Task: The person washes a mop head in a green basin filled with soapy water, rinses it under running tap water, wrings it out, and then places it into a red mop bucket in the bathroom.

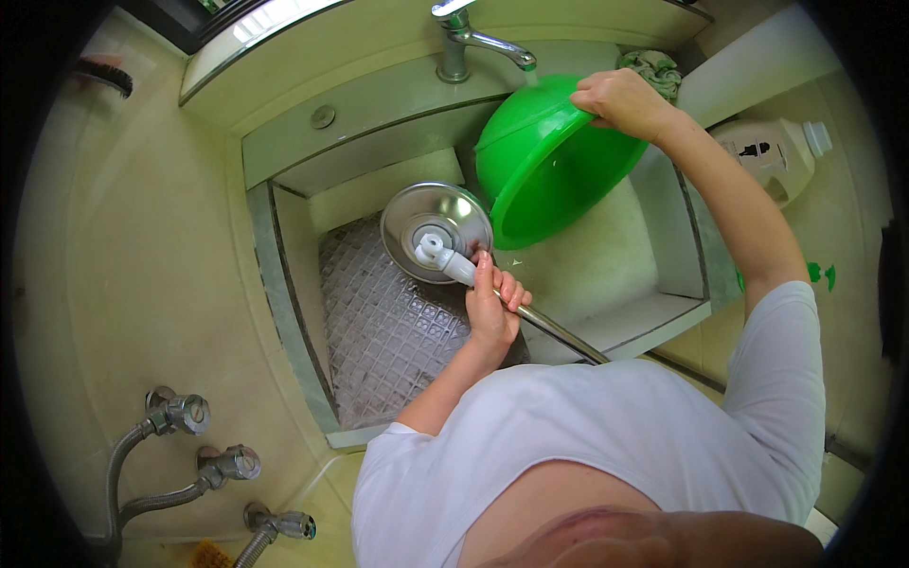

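Note:
My left hand is closed around the metal pole of a spin mop, just below its white plastic joint. The bare round mop plate faces up over the sink's ribbed floor, with no mop strands visible on it. With my right hand I grip the rim of a green plastic basin. The basin is tipped on its side, its opening turned towards me and the right. A chrome faucet stands behind it, and a short stream of water falls onto the basin's outer wall.
The tiled utility sink has a raised pale slab on its right. A crumpled cloth lies behind the basin; a plastic bottle stands at right. Several valves with braided hoses jut from the left wall. A brush hangs upper left.

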